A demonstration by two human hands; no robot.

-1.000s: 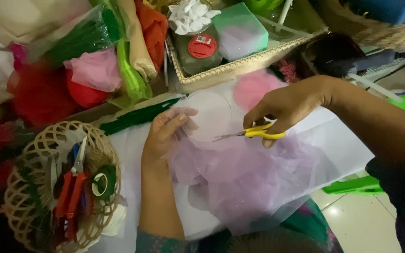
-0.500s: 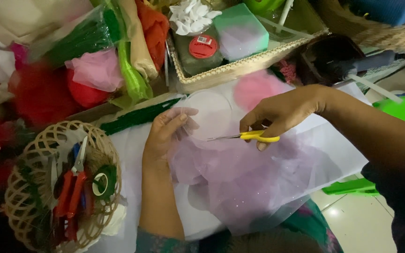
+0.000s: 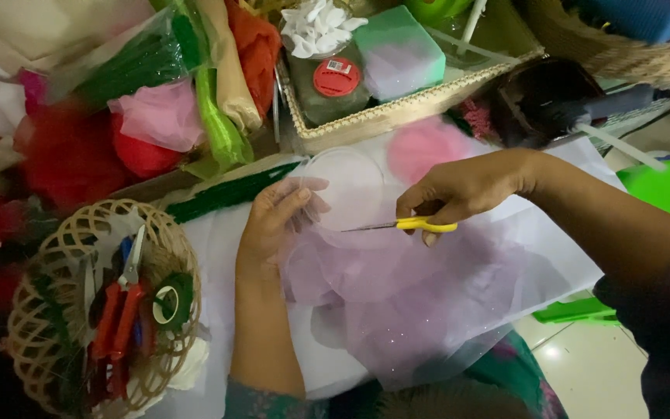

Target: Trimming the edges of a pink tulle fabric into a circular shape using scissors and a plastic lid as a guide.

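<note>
My right hand grips small yellow-handled scissors, blades pointing left into sheer lilac tulle. My left hand holds the tulle together with a round clear disc, fingers spread over its left edge. The scissor tips meet the fabric just under the disc. The tulle lies bunched on a white sheet across my lap.
A wicker basket at the left holds red-handled pliers, scissors and green tape. A woven tray at the back carries a green foam block, a red-lidded jar and white flowers. Coloured fabrics pile at the back left; a green tub sits right.
My right hand and the scissors have shifted slightly left, along the edge of the disc. My left hand has hardly moved.
</note>
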